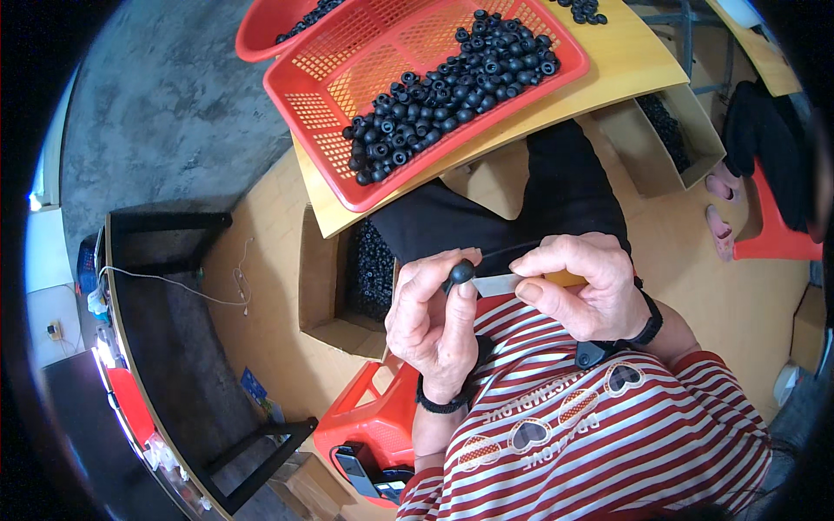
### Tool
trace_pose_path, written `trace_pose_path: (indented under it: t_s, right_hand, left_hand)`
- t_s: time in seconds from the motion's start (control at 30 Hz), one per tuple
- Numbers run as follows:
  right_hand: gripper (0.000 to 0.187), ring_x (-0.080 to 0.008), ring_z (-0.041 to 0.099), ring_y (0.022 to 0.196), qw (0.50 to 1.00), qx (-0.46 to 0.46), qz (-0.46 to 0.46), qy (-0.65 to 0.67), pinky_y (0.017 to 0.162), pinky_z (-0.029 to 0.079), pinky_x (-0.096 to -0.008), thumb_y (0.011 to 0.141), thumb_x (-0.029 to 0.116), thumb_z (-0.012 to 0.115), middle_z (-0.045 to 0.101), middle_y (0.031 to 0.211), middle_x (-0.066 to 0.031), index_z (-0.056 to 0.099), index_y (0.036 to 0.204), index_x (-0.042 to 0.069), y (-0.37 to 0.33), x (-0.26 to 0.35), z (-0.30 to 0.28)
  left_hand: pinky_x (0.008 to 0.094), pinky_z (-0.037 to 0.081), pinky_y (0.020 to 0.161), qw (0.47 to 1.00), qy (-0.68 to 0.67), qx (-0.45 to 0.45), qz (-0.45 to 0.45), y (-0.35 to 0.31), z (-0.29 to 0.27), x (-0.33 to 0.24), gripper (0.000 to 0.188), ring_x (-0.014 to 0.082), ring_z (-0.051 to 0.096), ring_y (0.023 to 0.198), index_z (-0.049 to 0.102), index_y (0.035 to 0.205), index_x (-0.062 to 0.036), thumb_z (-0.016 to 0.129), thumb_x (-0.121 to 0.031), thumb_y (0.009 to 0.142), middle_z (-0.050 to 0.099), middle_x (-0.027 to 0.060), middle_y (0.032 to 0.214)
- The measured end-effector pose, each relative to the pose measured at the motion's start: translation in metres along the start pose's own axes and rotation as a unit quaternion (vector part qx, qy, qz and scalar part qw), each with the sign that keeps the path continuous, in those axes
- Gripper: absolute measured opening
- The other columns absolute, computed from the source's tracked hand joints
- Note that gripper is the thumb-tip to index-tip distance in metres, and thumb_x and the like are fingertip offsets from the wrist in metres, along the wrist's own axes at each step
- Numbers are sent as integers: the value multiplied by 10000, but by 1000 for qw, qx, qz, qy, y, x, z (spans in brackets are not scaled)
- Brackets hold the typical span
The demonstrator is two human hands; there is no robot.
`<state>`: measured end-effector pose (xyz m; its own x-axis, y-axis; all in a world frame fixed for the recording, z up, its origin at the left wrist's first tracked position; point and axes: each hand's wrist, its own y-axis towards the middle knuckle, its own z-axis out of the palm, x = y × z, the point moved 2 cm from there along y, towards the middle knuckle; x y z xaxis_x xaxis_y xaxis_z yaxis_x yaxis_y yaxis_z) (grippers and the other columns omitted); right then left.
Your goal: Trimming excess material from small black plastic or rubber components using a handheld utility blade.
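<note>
"Where's the round black piece?"
"On the person's side of the red mesh basket, pinched in the half-curled left hand."
"The right hand?"
"Pinching a flat blade beside it."

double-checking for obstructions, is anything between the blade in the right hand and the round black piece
Nothing visible stands between the blade in the right hand and the round black piece. The left hand holds the piece, its thumb close to the blade's end; contact is unclear.
</note>
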<state>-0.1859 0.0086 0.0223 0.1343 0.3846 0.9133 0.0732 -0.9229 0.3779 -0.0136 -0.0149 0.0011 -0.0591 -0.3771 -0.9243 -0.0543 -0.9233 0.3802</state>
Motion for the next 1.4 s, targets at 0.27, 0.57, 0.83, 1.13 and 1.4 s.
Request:
trace_pose_path:
  t_s: [0.27,0.57,0.83,1.13,1.4]
  right_hand:
    - [86,-48,539,604,980,-29,147,131,530,409,-219,897,80,643,588,684,-22,604,922,8,-3,-9,2]
    - [91,-21,485,604,991,-40,85,96,517,371,-213,904,94,634,555,655,8,608,917,8,-6,-19,-3]
    - [82,-106,630,654,997,-11,62,52,581,471,-242,872,91,666,661,734,-59,645,892,14,-4,-14,-9]
    - [82,-126,651,663,997,-3,58,48,580,479,-253,859,80,675,665,742,-79,645,890,11,-3,-12,-8]
    - [78,-131,651,659,998,-1,57,41,581,479,-256,856,77,676,662,737,-79,641,884,13,-2,-12,-8]
  left_hand:
    - [317,530,750,988,131,3,76,2,6,-7,218,254,669,829,633,1023,45,670,61,809,683,176,922]
    - [356,541,757,956,254,-2,147,-1,19,-12,274,291,670,808,638,1027,58,693,95,761,682,188,901]
    - [352,534,740,949,281,-21,141,-1,17,-11,289,291,663,774,639,1003,70,662,133,722,680,186,880]
    - [281,518,743,950,278,-7,144,-3,15,-10,275,214,641,832,637,1066,76,614,126,796,664,178,959]
    - [291,515,727,943,290,-3,165,-2,15,-11,276,231,643,819,643,1055,71,621,120,784,675,184,940]
